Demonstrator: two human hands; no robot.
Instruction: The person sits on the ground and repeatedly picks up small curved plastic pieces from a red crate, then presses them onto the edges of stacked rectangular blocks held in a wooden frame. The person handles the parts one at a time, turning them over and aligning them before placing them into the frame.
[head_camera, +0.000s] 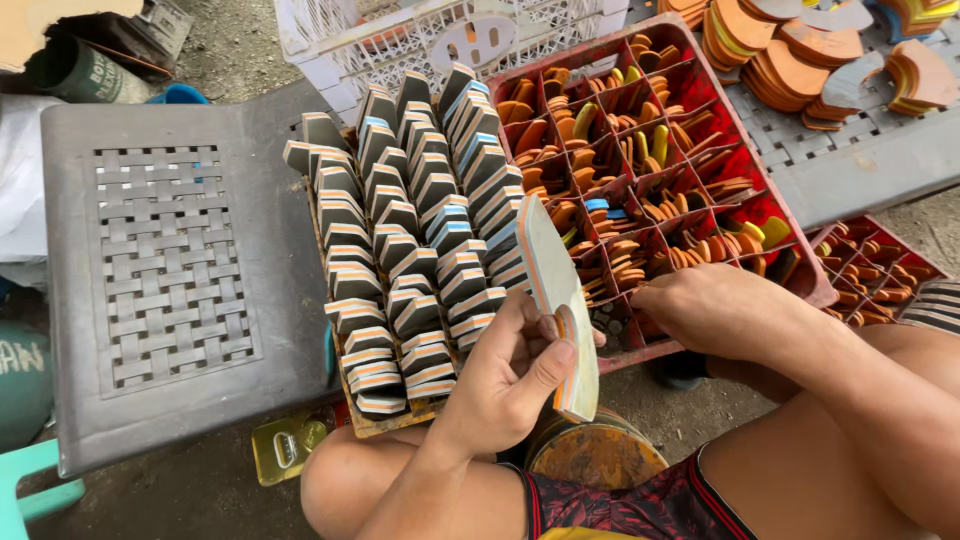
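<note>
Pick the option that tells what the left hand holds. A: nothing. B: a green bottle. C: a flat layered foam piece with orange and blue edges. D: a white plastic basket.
C: the left hand grips a flat layered foam piece with its striped edge showing, while the right hand reaches into the red divided crate.

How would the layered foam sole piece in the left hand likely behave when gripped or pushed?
The layered foam sole piece probably feels light: the left hand holds it upright by one end, thumb on its face. It stands straight unsupported, so likely fairly stiff yet slightly bendable. Flat-sided, it should not roll.
</note>
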